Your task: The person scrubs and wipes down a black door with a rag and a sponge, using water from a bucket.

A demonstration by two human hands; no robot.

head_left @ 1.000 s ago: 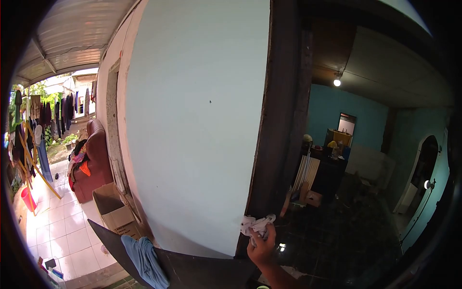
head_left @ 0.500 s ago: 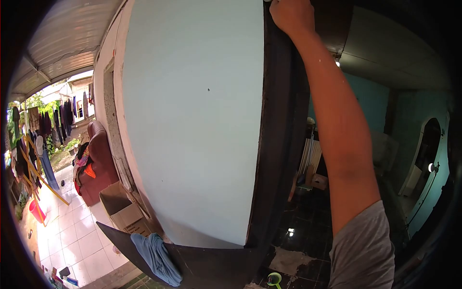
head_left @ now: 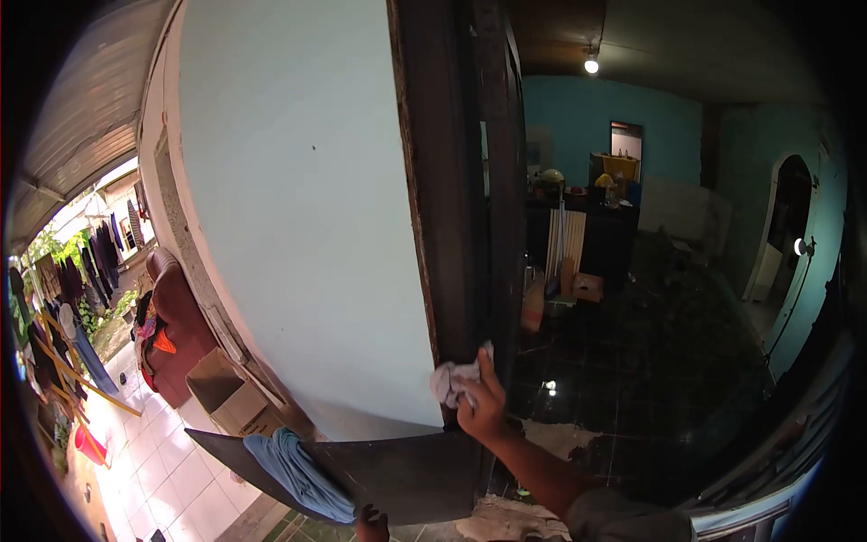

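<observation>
My right hand (head_left: 483, 404) is closed round a crumpled pale cloth (head_left: 453, 381). It presses the cloth on the lower part of a dark wooden door frame (head_left: 452, 226), close to the edge of the pale blue wall panel (head_left: 289, 199). One finger points up along the frame. My left hand (head_left: 371, 524) shows only in part at the bottom edge, in shadow, just under the dark ledge (head_left: 406, 474); its fingers are too dark to read. To its left, a blue-grey cloth (head_left: 298, 474) is draped over the ledge.
An open cardboard box (head_left: 230, 397) and a maroon armchair (head_left: 181, 325) with clothes on it stand on the tiled porch at left. Beyond are hanging laundry and a red bucket (head_left: 90, 445). A dark-floored room with a lit bulb (head_left: 591, 66) lies at right.
My right hand has moved from the top of the door frame down to its lower part, with the cloth now plainly visible. The view has turned right, and my left hand has appeared below.
</observation>
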